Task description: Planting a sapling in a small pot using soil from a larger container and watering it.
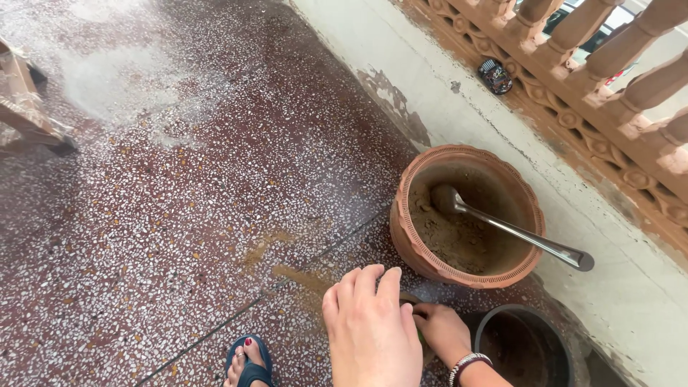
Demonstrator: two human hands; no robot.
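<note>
My left hand [373, 333] is low over the floor, back up, with its fingers close together. It covers most of a small dark-green thing [411, 298]. My right hand [442, 331], with a beaded bracelet on the wrist, is curled against that thing from the right; what the thing is stays hidden. Just beyond both hands stands a round terracotta pot [416, 247] partly filled with dry brown soil [451, 236]. A long metal spoon [502, 226] lies in the pot, its bowl on the soil and its handle sticking out over the right rim.
A black pot [523, 344] with dark contents stands right of my right hand. My foot in a blue sandal [247, 362] is on the speckled red floor. A plastered ledge [502, 136] and baluster railing [616, 64] run along the right; a small dark object [494, 75] lies on the ledge. Wooden furniture [21, 107] is far left.
</note>
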